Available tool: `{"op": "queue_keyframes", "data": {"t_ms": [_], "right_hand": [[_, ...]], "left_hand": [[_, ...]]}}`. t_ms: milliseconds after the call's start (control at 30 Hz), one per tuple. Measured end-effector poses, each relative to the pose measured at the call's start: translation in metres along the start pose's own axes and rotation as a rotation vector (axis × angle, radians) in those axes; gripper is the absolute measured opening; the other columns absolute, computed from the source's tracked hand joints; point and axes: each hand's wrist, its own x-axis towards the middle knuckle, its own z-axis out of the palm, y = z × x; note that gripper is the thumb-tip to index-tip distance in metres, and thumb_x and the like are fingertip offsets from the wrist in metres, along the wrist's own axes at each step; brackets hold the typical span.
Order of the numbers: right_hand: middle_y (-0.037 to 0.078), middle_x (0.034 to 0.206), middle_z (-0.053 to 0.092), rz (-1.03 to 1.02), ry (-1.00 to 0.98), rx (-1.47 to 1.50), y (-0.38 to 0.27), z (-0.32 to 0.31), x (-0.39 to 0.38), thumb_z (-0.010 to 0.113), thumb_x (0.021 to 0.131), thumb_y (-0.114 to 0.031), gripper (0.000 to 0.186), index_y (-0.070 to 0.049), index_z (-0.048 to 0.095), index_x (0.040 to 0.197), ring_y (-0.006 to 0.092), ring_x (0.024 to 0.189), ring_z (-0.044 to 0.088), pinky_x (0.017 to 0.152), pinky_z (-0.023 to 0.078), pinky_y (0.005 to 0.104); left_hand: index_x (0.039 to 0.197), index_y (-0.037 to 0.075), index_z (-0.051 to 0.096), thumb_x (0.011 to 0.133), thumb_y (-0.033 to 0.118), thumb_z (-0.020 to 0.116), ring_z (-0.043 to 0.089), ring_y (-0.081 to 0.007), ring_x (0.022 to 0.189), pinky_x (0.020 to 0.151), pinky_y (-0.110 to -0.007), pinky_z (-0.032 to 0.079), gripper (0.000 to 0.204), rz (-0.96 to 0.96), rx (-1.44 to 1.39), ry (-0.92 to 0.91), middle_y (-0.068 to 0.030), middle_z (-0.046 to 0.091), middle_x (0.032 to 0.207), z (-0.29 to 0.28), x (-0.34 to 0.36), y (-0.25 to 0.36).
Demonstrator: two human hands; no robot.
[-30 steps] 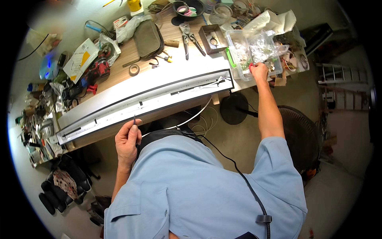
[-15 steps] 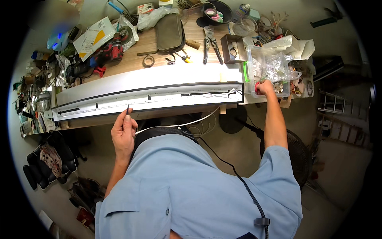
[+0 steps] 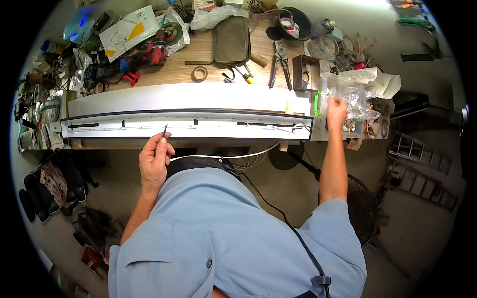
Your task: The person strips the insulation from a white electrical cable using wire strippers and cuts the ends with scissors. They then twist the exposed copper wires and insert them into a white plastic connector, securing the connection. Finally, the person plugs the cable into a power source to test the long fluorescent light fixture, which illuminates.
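Note:
A long, narrow black-framed light fixture [image 3: 218, 132] lies along the bench's near edge, with an LED strip, black clips and white wires inside its white tray. My left hand [image 3: 155, 156] pinches a thin, dark, pointed tool [image 3: 164, 131] upright in front of the fixture. Past the fixture's right end, my right hand [image 3: 337, 113] is over a clear plastic box [image 3: 324, 85] holding clear bags and small parts. Its fingers are curled together, and whatever they may hold is hidden. A white cable [image 3: 238, 157] runs below the fixture from near my left hand.
Behind the fixture are a tape roll [image 3: 199, 74], an olive pouch [image 3: 231, 40], snips [image 3: 280, 67], a red drill [image 3: 158, 49] and an open metal box [image 3: 305, 72]. Clutter crowds the bench's left end. A fan [image 3: 360, 208] stands below on the right.
My right hand has shifted farther over the clear box, and the red thing seen in it earlier no longer shows there. My left hand keeps its pinch. The view has turned slightly.

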Motion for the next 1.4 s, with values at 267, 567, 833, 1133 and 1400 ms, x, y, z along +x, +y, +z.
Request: {"op": "queue_keyframes", "data": {"t_ms": [267, 567, 833, 1133, 1400], "right_hand": [[0.025, 0.135, 0.056, 0.01, -0.529, -0.277, -0.157, 0.13, -0.016, 0.079, 0.074, -0.047, 0.092, 0.003, 0.039, 0.141, 0.0393, 0.126, 0.055, 0.105, 0.045, 0.0455], [0.018, 0.095, 0.066, 0.24, -0.35, 0.317, -0.155, 0.121, 0.003, 0.073, 0.074, -0.039, 0.053, 0.002, 0.061, 0.105, 0.029, 0.087, 0.066, 0.077, 0.053, 0.0383], [0.036, 0.139, 0.048, 0.339, -1.065, 1.653, -0.189, -0.043, -0.167, 0.058, 0.083, -0.021, 0.068, 0.003, 0.036, 0.143, 0.0398, 0.127, 0.053, 0.114, 0.031, 0.0542], [0.02, 0.113, 0.066, 0.708, -1.542, 1.279, -0.236, -0.067, -0.223, 0.049, 0.097, -0.03, 0.054, 0.002, 0.045, 0.14, 0.0295, 0.099, 0.065, 0.096, 0.049, 0.0439], [0.022, 0.114, 0.066, 0.802, -1.767, 1.311, -0.251, -0.071, -0.227, 0.053, 0.089, -0.038, 0.067, 0.003, 0.044, 0.141, 0.0353, 0.1, 0.066, 0.097, 0.049, 0.0478]], "left_hand": [[0.123, 0.004, 0.064, 0.106, 0.02, 0.052, 0.05, -0.0059, 0.064, 0.06, -0.018, 0.041, 0.027, -0.048, 0.022, -0.09, -0.0017, 0.063, 0.081, -0.009, -0.007, -0.001], [0.128, 0.002, 0.061, 0.106, 0.017, 0.049, 0.059, -0.0091, 0.068, 0.063, -0.022, 0.049, 0.029, 0.135, 0.016, -0.105, -0.0047, 0.065, 0.08, -0.009, 0.011, -0.009], [0.118, 0.001, 0.061, 0.104, 0.014, 0.051, 0.045, -0.005, 0.065, 0.06, -0.022, 0.039, 0.021, 0.287, 0.087, -0.155, 0.0025, 0.051, 0.071, 0.037, 0.056, 0.007], [0.103, 0.001, 0.059, 0.101, 0.013, 0.057, 0.052, -0.0071, 0.057, 0.053, -0.025, 0.043, 0.012, 0.535, 0.25, -0.153, -0.0022, 0.062, 0.07, 0.081, 0.071, 0.019], [0.093, 0.001, 0.058, 0.093, 0.003, 0.063, 0.063, -0.0329, 0.065, 0.06, -0.039, 0.049, 0.006, 0.639, 0.279, -0.114, -0.0166, 0.062, 0.076, 0.077, 0.068, 0.011]]}}
